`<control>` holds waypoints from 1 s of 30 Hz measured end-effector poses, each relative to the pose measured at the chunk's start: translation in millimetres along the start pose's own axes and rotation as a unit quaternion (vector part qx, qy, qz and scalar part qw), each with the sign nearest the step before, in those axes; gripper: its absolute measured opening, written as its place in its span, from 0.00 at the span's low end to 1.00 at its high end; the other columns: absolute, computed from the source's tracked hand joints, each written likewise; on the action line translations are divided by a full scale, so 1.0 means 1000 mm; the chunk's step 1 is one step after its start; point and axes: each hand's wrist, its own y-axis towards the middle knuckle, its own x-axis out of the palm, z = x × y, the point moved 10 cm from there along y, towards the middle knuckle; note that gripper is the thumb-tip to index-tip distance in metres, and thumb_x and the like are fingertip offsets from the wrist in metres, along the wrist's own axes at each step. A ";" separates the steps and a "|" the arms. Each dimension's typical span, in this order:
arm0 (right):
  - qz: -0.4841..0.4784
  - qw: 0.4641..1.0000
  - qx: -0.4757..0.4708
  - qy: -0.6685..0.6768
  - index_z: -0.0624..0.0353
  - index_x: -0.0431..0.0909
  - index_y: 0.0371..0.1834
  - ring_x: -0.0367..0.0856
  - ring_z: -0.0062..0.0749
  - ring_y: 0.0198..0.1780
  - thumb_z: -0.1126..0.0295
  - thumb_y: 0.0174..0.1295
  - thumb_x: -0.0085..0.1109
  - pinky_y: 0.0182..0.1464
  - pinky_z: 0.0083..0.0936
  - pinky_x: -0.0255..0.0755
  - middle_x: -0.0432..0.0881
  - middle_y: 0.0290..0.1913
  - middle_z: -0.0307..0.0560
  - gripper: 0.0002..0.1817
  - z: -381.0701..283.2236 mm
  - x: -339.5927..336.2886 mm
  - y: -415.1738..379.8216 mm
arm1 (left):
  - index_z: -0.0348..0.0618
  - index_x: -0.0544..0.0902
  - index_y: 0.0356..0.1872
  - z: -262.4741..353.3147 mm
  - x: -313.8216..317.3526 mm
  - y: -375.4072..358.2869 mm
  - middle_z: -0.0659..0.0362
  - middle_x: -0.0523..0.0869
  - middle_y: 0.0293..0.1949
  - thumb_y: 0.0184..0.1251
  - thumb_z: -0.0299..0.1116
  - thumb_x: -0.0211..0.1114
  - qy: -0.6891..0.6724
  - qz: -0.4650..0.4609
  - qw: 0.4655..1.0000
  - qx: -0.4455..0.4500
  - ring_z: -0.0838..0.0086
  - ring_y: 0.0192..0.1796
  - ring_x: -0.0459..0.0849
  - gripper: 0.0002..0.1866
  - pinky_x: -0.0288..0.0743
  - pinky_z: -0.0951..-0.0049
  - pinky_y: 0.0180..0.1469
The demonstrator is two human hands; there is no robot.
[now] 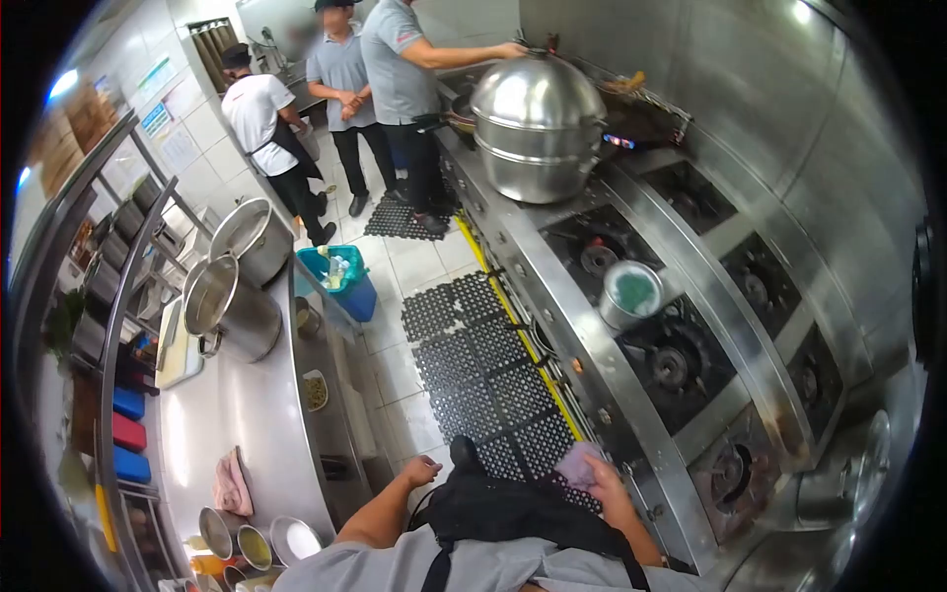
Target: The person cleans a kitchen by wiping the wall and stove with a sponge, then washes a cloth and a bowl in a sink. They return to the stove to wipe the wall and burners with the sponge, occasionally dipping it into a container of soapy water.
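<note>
A pale purple cloth is bunched in my right hand, beside the front edge of the stove. My left hand hangs over the floor near the steel counter, its fingers curled in and nothing visible in them. On the stove, a small metal pot with something green inside stands between two burners. Further back is a large steel steamer with a domed lid.
Black perforated mats cover the aisle floor. A blue bin stands at the left counter, which bears big stockpots, a pink cloth and small bowls. Three people stand at the back; one person's hand reaches to the steamer lid.
</note>
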 end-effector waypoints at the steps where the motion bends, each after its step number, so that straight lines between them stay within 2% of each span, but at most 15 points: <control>1: 0.045 0.999 -0.004 0.016 0.51 0.75 0.58 0.80 0.41 0.54 0.63 0.61 0.63 0.52 0.47 0.76 0.81 0.53 0.46 0.21 -0.003 -0.006 -0.010 | 0.31 0.85 0.40 -0.003 -0.009 0.013 0.51 0.89 0.32 0.64 0.47 0.64 -0.011 -0.016 1.000 0.010 0.69 0.32 0.88 0.23 0.81 0.68 0.34; 2: 0.092 0.995 -0.010 0.032 0.49 0.75 0.59 0.79 0.42 0.56 0.64 0.63 0.61 0.56 0.47 0.75 0.81 0.54 0.46 0.20 -0.004 -0.016 -0.021 | 0.31 0.84 0.41 -0.009 -0.021 0.024 0.51 0.89 0.33 0.65 0.46 0.64 -0.031 -0.023 0.999 -0.015 0.69 0.31 0.88 0.22 0.80 0.69 0.31; 3: 0.060 0.990 -0.115 -0.061 0.47 0.75 0.59 0.79 0.43 0.56 0.62 0.63 0.61 0.54 0.50 0.75 0.81 0.53 0.45 0.20 -0.006 -0.036 -0.020 | 0.31 0.84 0.41 -0.008 -0.035 0.031 0.51 0.89 0.33 0.65 0.46 0.64 -0.031 -0.023 0.999 -0.011 0.69 0.31 0.88 0.22 0.80 0.69 0.31; 5: 0.088 0.986 -0.130 -0.052 0.46 0.74 0.58 0.79 0.45 0.55 0.58 0.64 0.59 0.51 0.52 0.76 0.81 0.51 0.46 0.20 0.007 -0.070 -0.019 | 0.31 0.84 0.42 -0.013 -0.064 0.050 0.51 0.88 0.33 0.65 0.46 0.64 -0.041 -0.012 0.997 -0.056 0.69 0.30 0.87 0.22 0.79 0.70 0.28; 6: 0.145 0.987 -0.039 0.050 0.48 0.73 0.58 0.79 0.45 0.54 0.56 0.64 0.59 0.49 0.50 0.76 0.81 0.50 0.46 0.21 0.025 -0.082 -0.027 | 0.31 0.84 0.43 -0.025 -0.071 0.073 0.50 0.88 0.34 0.65 0.46 0.63 -0.032 -0.020 0.998 -0.059 0.68 0.30 0.87 0.23 0.79 0.68 0.27; 7: 0.149 0.987 -0.040 0.050 0.48 0.73 0.58 0.79 0.45 0.54 0.56 0.64 0.59 0.49 0.50 0.76 0.81 0.50 0.46 0.21 0.030 -0.084 -0.036 | 0.31 0.84 0.43 -0.025 -0.083 0.096 0.50 0.88 0.34 0.65 0.46 0.63 -0.032 -0.023 0.998 -0.058 0.68 0.30 0.87 0.23 0.79 0.68 0.27; 9: 0.074 0.980 -0.151 -0.108 0.48 0.76 0.53 0.80 0.45 0.51 0.54 0.63 0.58 0.49 0.41 0.76 0.81 0.48 0.48 0.18 0.029 -0.070 -0.061 | 0.31 0.85 0.40 -0.036 -0.099 0.117 0.50 0.88 0.32 0.65 0.46 0.64 -0.004 -0.044 0.995 -0.095 0.67 0.28 0.87 0.22 0.79 0.67 0.26; 10: 0.107 0.970 -0.150 -0.158 0.48 0.76 0.53 0.80 0.44 0.51 0.55 0.64 0.58 0.48 0.40 0.76 0.81 0.48 0.48 0.18 0.033 -0.071 -0.066 | 0.31 0.86 0.34 -0.023 -0.113 0.123 0.51 0.87 0.27 0.65 0.45 0.63 -0.034 -0.010 0.996 -0.081 0.67 0.25 0.86 0.21 0.79 0.66 0.25; 14: 0.235 0.931 -0.075 -0.268 0.51 0.76 0.51 0.81 0.43 0.48 0.56 0.64 0.56 0.46 0.39 0.76 0.82 0.45 0.48 0.17 0.039 -0.086 -0.045 | 0.32 0.86 0.27 0.027 -0.141 0.152 0.51 0.86 0.23 0.64 0.44 0.62 -0.088 0.048 0.993 -0.057 0.66 0.23 0.85 0.21 0.78 0.66 0.24; 21: 0.253 0.876 -0.073 -0.405 0.56 0.77 0.48 0.82 0.42 0.43 0.58 0.66 0.54 0.42 0.36 0.76 0.82 0.41 0.48 0.15 -0.020 -0.091 0.032 | 0.34 0.84 0.20 0.091 -0.116 0.187 0.50 0.84 0.19 0.59 0.46 0.60 0.076 0.013 0.997 -0.002 0.66 0.19 0.82 0.22 0.77 0.64 0.25; 23: 0.252 0.856 -0.085 -0.444 0.57 0.78 0.47 0.82 0.41 0.42 0.59 0.66 0.53 0.41 0.36 0.76 0.82 0.40 0.49 0.15 -0.040 -0.094 0.050 | 0.37 0.84 0.17 0.114 -0.108 0.190 0.51 0.83 0.18 0.57 0.47 0.60 0.095 0.000 0.995 -0.024 0.65 0.20 0.83 0.22 0.77 0.63 0.25; 27: 0.282 0.796 -0.120 -0.522 0.59 0.78 0.45 0.82 0.40 0.39 0.60 0.67 0.51 0.38 0.34 0.77 0.82 0.37 0.49 0.14 -0.052 -0.102 0.051 | 0.41 0.85 0.23 0.152 -0.097 0.243 0.52 0.85 0.21 0.60 0.46 0.59 0.271 -0.046 0.954 0.116 0.65 0.22 0.84 0.18 0.78 0.61 0.26; 28: 0.298 0.781 -0.118 -0.536 0.60 0.78 0.45 0.83 0.40 0.38 0.61 0.67 0.51 0.38 0.34 0.77 0.82 0.37 0.49 0.14 -0.049 -0.104 0.044 | 0.42 0.86 0.27 0.150 -0.075 0.274 0.52 0.86 0.24 0.62 0.46 0.60 0.361 -0.107 0.885 0.273 0.64 0.24 0.85 0.17 0.79 0.62 0.27; 29: 0.311 0.763 -0.122 -0.553 0.61 0.78 0.44 0.83 0.40 0.37 0.61 0.67 0.51 0.37 0.34 0.77 0.83 0.36 0.49 0.15 -0.045 -0.107 0.045 | 0.41 0.85 0.27 0.156 -0.089 0.284 0.51 0.87 0.25 0.60 0.44 0.62 0.248 -0.094 0.961 0.079 0.64 0.26 0.86 0.15 0.81 0.62 0.29; 30: 0.329 0.751 -0.120 -0.560 0.61 0.79 0.44 0.83 0.39 0.37 0.61 0.67 0.50 0.36 0.33 0.77 0.83 0.35 0.49 0.15 -0.040 -0.108 0.043 | 0.41 0.85 0.27 0.187 -0.094 0.276 0.51 0.87 0.25 0.60 0.42 0.63 0.227 -0.082 0.968 0.075 0.64 0.27 0.86 0.14 0.81 0.63 0.31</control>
